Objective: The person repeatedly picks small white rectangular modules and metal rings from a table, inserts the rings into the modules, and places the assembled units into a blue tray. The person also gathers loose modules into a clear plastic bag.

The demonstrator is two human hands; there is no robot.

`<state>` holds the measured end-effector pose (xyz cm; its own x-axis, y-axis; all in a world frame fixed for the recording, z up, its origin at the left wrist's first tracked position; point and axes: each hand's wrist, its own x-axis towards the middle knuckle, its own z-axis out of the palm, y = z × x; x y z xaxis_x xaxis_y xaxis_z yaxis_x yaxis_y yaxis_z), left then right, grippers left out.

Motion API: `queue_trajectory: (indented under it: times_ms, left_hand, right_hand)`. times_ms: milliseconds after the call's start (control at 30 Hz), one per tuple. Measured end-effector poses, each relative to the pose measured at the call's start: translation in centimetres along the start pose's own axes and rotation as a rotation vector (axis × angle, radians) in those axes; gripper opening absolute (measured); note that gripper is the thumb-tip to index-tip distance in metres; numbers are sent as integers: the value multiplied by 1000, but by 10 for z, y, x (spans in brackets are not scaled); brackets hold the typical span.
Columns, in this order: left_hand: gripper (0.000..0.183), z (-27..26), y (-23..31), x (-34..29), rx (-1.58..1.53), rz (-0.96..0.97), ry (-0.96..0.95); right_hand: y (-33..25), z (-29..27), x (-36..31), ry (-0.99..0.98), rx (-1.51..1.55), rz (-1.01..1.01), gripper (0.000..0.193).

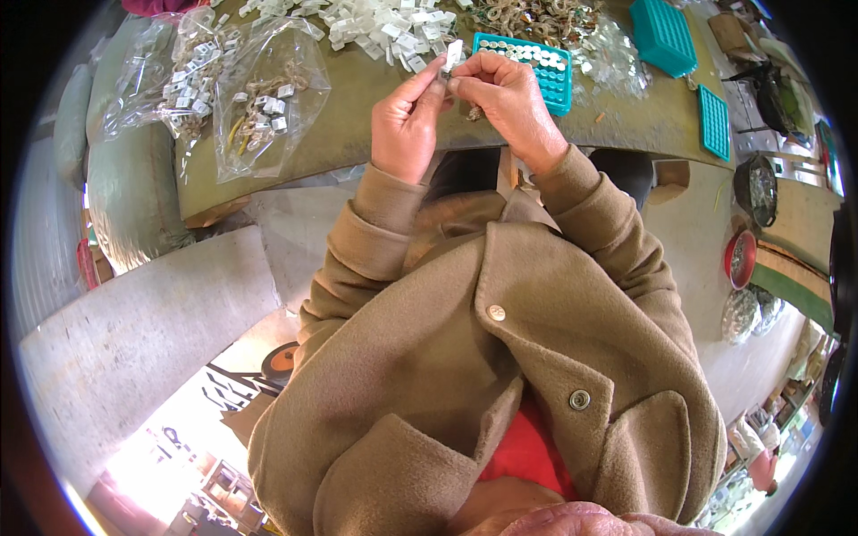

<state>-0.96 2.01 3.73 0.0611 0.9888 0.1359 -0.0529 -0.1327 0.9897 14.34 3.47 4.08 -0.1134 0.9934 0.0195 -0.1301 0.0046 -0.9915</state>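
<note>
Both my hands meet above the table's near edge, fingertips almost touching. In a pinch between thumb and forefinger, my left hand [407, 129] holds a small white tag [454, 55] that sticks up past the fingertips. My right hand [517, 100] is closed just beside it, its fingertips against the tag's lower end. A short brownish strand [475, 113] shows beneath the right hand; whether the fingers grip it is hidden. Behind the right hand lies a teal tray [559, 100] with rows of round white pieces [536, 55].
A heap of white tags [384, 29] covers the table's far middle, with brown strands [536, 20] right of it. Clear bags [255, 134] of tagged pieces lie left. Stacked teal trays [663, 40] and another teal tray [714, 122] stand right. A red bowl [740, 259] sits lower right.
</note>
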Motion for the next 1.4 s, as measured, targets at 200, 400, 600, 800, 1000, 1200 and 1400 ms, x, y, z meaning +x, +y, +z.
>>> queue_trajectory:
  times_ms: [200, 400, 600, 800, 1000, 1200, 1400]
  left_hand:
    - [31, -4, 12, -1, -147, -363, 124]
    - [25, -8, 15, -2, -172, -398, 170]
    - [26, -14, 14, -1, -436, -591, 180]
    - [14, -14, 12, 0, -719, -646, 167]
    - [12, -10, 5, 0, -757, -732, 247]
    - [13, -7, -3, 2, -716, -743, 311]
    - [20, -15, 5, 2, -966, -795, 139]
  right_hand:
    - [-10, 0, -5, -73, -95, 63, 11]
    - [-14, 0, -9, -107, 88, 8, 14]
    - [-1, 1, -4, -98, 102, -32, 6]
    - [1, 4, -8, -92, 47, -117, 9]
    - [3, 11, -18, -28, -185, -315, 12]
    - [10, 8, -19, -13, -530, -554, 16]
    - [15, 6, -20, 15, -41, -196, 11]
